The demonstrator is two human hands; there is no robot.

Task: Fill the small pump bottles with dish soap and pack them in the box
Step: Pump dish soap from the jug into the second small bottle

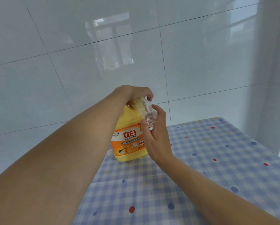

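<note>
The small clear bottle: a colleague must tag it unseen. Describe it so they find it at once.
On the checked tablecloth by the tiled wall stands a big yellow soap jug. At its top, the right hand holds the small clear bottle, tilted. It alone is see-through and colourless.

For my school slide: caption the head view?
Left hand grips yellow plastic soap jug; right hand holds small clear bottle.

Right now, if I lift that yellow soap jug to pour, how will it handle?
Probably heavy: the soap jug dwarfs the left hand gripping its top. Its broad base on the tablecloth should resist tipping. Smooth plastic sides may slip, with the right hand holding the small bottle.
</note>
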